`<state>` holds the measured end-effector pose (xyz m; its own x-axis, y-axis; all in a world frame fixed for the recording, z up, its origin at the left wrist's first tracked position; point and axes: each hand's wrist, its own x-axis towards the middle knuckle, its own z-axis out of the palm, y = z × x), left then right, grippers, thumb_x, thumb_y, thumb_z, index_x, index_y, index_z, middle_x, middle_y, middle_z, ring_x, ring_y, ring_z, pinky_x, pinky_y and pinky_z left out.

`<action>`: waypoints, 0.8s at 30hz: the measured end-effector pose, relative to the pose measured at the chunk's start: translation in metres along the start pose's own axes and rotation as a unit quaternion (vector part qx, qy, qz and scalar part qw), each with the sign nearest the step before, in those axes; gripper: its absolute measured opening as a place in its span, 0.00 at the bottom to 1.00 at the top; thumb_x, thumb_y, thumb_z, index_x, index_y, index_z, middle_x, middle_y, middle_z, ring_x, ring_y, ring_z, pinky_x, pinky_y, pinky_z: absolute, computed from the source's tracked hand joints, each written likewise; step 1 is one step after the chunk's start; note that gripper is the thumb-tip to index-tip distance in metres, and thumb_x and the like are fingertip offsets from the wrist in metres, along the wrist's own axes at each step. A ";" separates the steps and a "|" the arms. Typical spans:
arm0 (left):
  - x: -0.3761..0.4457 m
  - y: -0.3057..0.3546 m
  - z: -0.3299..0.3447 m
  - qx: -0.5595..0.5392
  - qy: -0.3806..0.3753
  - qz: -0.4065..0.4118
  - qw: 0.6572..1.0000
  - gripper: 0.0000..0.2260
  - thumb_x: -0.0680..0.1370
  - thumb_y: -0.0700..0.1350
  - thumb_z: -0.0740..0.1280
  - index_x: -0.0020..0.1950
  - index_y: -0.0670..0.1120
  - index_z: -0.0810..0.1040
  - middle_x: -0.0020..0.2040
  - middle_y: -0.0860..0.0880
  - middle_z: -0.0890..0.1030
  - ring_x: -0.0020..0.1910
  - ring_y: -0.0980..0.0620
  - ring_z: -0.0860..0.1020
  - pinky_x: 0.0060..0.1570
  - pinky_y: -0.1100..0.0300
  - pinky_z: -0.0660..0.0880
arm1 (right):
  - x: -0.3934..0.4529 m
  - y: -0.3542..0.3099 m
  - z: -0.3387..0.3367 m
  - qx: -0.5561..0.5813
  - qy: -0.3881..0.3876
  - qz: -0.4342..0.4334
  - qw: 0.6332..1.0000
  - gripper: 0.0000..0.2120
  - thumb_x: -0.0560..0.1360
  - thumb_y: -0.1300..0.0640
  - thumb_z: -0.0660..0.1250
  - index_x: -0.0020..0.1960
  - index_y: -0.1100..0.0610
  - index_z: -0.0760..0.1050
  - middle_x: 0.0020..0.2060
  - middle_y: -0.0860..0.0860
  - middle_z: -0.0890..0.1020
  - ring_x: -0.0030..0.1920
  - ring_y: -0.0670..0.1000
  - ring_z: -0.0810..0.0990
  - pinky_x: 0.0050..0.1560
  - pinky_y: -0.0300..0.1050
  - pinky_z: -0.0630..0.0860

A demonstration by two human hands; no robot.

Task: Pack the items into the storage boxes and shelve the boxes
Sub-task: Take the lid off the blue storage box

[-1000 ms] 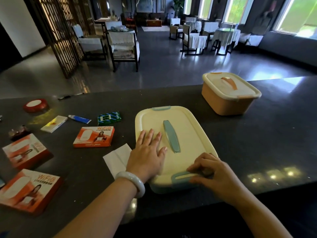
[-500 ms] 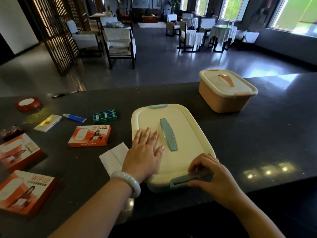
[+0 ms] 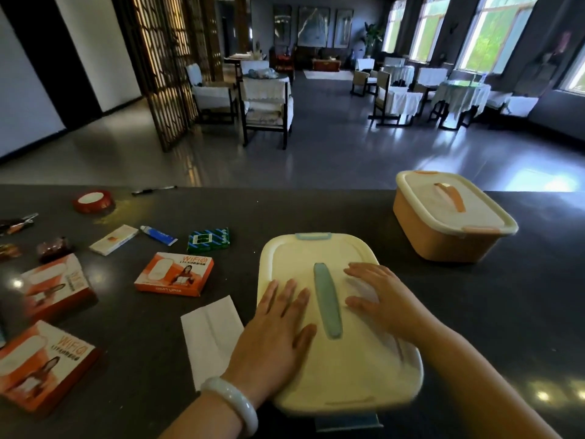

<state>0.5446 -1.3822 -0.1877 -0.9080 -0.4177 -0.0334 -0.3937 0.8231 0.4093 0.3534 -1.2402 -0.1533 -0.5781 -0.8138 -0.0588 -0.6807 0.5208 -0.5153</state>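
A cream lid with a pale blue handle (image 3: 327, 299) covers the blue storage box (image 3: 338, 315) right in front of me on the dark counter. My left hand (image 3: 275, 331) lies flat on the lid left of the handle, fingers straight. My right hand (image 3: 376, 296) lies flat on the lid right of the handle. The near blue clasp (image 3: 348, 421) hangs unlatched below the lid's front edge. An orange storage box (image 3: 449, 217) with a cream lid stands shut at the back right.
Three orange WiFi cartons (image 3: 175, 274) (image 3: 55, 283) (image 3: 41, 365) lie at the left, with a white napkin (image 3: 212, 337), a green packet (image 3: 209, 239), a blue tube (image 3: 158, 234), a white card (image 3: 114, 239), a red tape roll (image 3: 94, 201) and a pen (image 3: 153, 190). Chairs stand beyond the counter.
My right hand left the near clasp and moved up onto the lid, now flat. The clasp has swung down open. My left hand stayed flat on the lid.
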 end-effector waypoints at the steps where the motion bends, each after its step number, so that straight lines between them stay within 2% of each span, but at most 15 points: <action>1: 0.002 0.006 0.002 -0.003 0.002 0.003 1.000 0.27 0.78 0.66 0.45 0.76 0.65 0.42 0.76 0.65 0.37 0.72 0.61 0.31 0.73 0.50 0.51 | 0.009 0.008 -0.002 -0.036 -0.016 -0.014 0.999 0.29 0.75 0.42 0.64 0.73 0.40 0.59 0.74 0.38 0.60 0.75 0.44 0.54 0.74 0.53 0.50; 3: 0.006 0.017 0.006 -0.010 -0.008 0.007 1.000 0.27 0.79 0.66 0.45 0.76 0.65 0.42 0.75 0.66 0.37 0.72 0.62 0.30 0.74 0.49 0.50 | 0.020 0.024 -0.004 -0.066 -0.035 -0.032 0.997 0.30 0.76 0.39 0.61 0.75 0.40 0.55 0.75 0.38 0.56 0.76 0.44 0.50 0.73 0.51 0.46; 6: 0.015 0.032 0.010 -0.003 -0.032 -0.004 0.999 0.27 0.78 0.66 0.47 0.75 0.65 0.42 0.74 0.68 0.35 0.73 0.60 0.30 0.73 0.43 0.44 | 0.025 0.047 -0.008 -0.055 -0.029 -0.054 0.997 0.33 0.71 0.30 0.54 0.74 0.37 0.53 0.74 0.36 0.55 0.75 0.42 0.50 0.72 0.48 0.46; 8: 0.029 0.039 0.008 0.023 -0.009 -0.026 0.999 0.28 0.78 0.66 0.48 0.76 0.63 0.45 0.75 0.66 0.36 0.74 0.57 0.32 0.72 0.37 0.40 | 0.028 0.057 -0.009 -0.058 -0.021 -0.071 0.996 0.35 0.68 0.27 0.50 0.74 0.36 0.54 0.74 0.35 0.55 0.75 0.42 0.50 0.72 0.48 0.46; 12: 0.077 0.048 -0.007 0.069 0.033 -0.076 0.994 0.29 0.78 0.66 0.49 0.77 0.59 0.47 0.77 0.58 0.37 0.76 0.49 0.34 0.71 0.34 0.41 | 0.042 0.063 -0.012 -0.100 -0.015 -0.094 0.990 0.28 0.74 0.33 0.55 0.73 0.37 0.58 0.73 0.36 0.59 0.74 0.42 0.53 0.73 0.49 0.46; 15: 0.107 0.040 -0.011 0.081 -0.011 -0.118 0.990 0.32 0.77 0.68 0.44 0.78 0.57 0.43 0.78 0.52 0.37 0.76 0.45 0.35 0.71 0.35 0.42 | 0.062 0.057 -0.021 -0.070 -0.008 -0.083 0.994 0.25 0.74 0.36 0.60 0.70 0.39 0.63 0.70 0.40 0.65 0.72 0.46 0.58 0.73 0.51 0.52; 19: 0.117 0.028 0.002 0.100 -0.037 -0.130 0.986 0.33 0.74 0.71 0.37 0.76 0.59 0.34 0.78 0.52 0.34 0.75 0.45 0.31 0.71 0.36 0.46 | 0.103 0.045 -0.033 -0.047 0.020 -0.079 0.996 0.30 0.74 0.40 0.65 0.73 0.46 0.61 0.71 0.46 0.65 0.72 0.49 0.60 0.72 0.52 0.59; 22: 0.118 0.025 0.007 0.112 -0.028 -0.132 0.984 0.32 0.74 0.70 0.36 0.74 0.60 0.32 0.77 0.54 0.32 0.73 0.46 0.29 0.71 0.36 0.45 | 0.138 0.032 -0.035 -0.052 -0.042 -0.057 0.996 0.31 0.75 0.42 0.65 0.74 0.49 0.61 0.71 0.49 0.66 0.71 0.51 0.64 0.71 0.51 0.63; 24: 0.119 0.025 0.008 0.108 -0.024 -0.124 0.986 0.32 0.74 0.71 0.35 0.74 0.60 0.31 0.76 0.54 0.32 0.72 0.46 0.27 0.71 0.37 0.44 | 0.155 0.028 -0.036 -0.022 -0.103 -0.036 0.994 0.26 0.75 0.42 0.65 0.70 0.48 0.67 0.65 0.49 0.74 0.63 0.50 0.74 0.65 0.50 0.71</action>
<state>0.4260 -1.4083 -0.1884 -0.7837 -0.6022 -0.1523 -0.6211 0.7629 0.1795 0.2284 -1.3428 -0.1465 -0.4255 -0.8829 -0.1986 -0.7392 0.4657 -0.4864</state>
